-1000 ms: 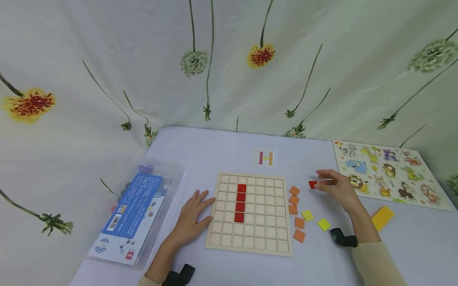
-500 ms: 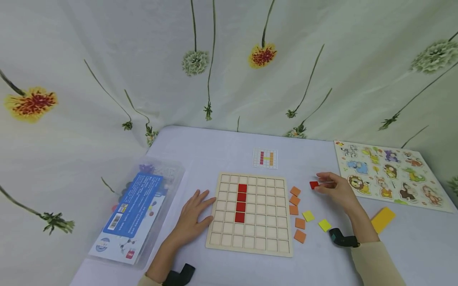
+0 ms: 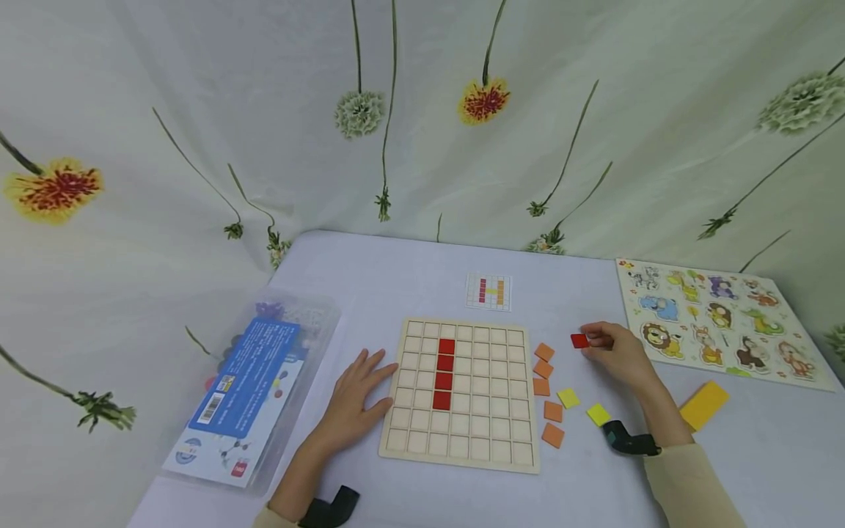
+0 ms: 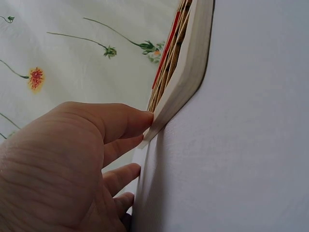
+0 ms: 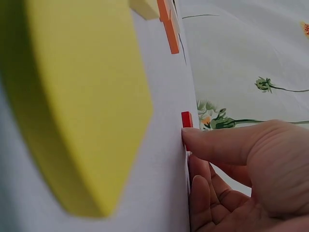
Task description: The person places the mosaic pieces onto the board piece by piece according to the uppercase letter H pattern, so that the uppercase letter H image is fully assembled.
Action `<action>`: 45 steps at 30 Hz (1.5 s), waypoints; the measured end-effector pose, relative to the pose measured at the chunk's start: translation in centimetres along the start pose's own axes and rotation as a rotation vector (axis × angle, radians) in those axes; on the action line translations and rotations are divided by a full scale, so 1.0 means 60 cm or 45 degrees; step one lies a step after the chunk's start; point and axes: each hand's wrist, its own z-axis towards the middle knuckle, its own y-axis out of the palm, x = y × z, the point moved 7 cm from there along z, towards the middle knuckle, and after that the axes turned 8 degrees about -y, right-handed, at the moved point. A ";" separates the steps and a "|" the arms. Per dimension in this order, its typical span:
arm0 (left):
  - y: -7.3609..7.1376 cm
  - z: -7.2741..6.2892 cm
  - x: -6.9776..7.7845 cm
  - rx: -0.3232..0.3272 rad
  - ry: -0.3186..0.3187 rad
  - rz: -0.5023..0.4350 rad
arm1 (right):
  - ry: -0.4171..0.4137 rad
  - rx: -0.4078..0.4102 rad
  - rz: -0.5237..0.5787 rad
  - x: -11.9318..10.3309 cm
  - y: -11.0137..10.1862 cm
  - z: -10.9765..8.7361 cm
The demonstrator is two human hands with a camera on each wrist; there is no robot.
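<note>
Fingers spread, my left hand point(image 3: 356, 400) rests with its fingertips at the left edge of a wooden grid board point(image 3: 458, 440). In the left wrist view, the thumb touches the board's edge point(image 4: 190, 58). Four-sided red tiles point(image 3: 442, 381) stand in one column of the grid. To the right of the board, my right hand point(image 3: 617, 356) pinches a loose red tile point(image 3: 579, 341) at its right side, at table level. The thumb covers part of that red tile point(image 5: 186, 118) in the right wrist view. Whether it touches the table, I cannot tell.
Several orange tiles point(image 3: 552, 412) and two yellow tiles point(image 3: 598, 414) lie right of the board. A pattern card point(image 3: 488, 292) lies behind it. An animal puzzle board point(image 3: 719, 323) and an orange-yellow block point(image 3: 705, 405) are at right. A clear plastic case point(image 3: 244, 396) lies at left.
My right hand's fingers have drawn closer together around the right side of the loose red tile, and the wrist has shifted slightly left. The left hand stays put.
</note>
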 end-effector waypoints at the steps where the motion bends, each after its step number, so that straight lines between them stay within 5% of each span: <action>1: 0.000 0.000 0.000 -0.002 -0.001 0.001 | 0.003 0.000 -0.004 -0.001 0.000 0.000; 17: 0.001 0.001 -0.004 -0.013 -0.002 -0.020 | 0.022 0.000 -0.044 -0.012 -0.004 -0.003; 27: 0.002 0.001 -0.007 -0.016 0.000 -0.018 | -0.030 0.027 0.022 -0.066 0.003 -0.025; 45: -0.001 0.001 -0.001 -0.010 0.008 -0.016 | -0.263 -0.164 0.256 -0.218 0.124 -0.091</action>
